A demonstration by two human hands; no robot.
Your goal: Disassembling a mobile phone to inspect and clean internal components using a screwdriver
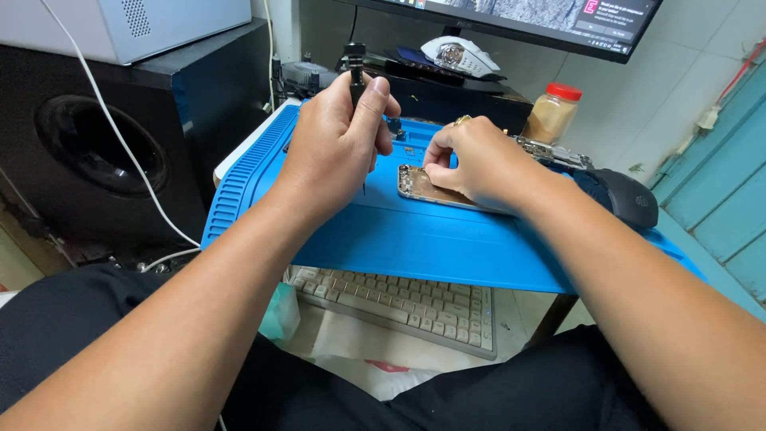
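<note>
My left hand (335, 144) is closed around a slim black screwdriver (356, 65), held upright with its tip just left of an opened phone (423, 188). The phone lies flat on a blue silicone work mat (399, 235), its inner frame facing up. My right hand (475, 164) rests on the phone, with the fingertips pinched at its upper left corner and most of the body covered. A ring shows on one right finger.
A large black speaker (104, 144) stands at the left, with a white cable (120, 136) across it. Behind the mat are a jar with a red lid (552, 113), a white mouse (459, 56) and a monitor (558, 20). A black mouse (630, 198) sits at the right, a keyboard (407, 307) below.
</note>
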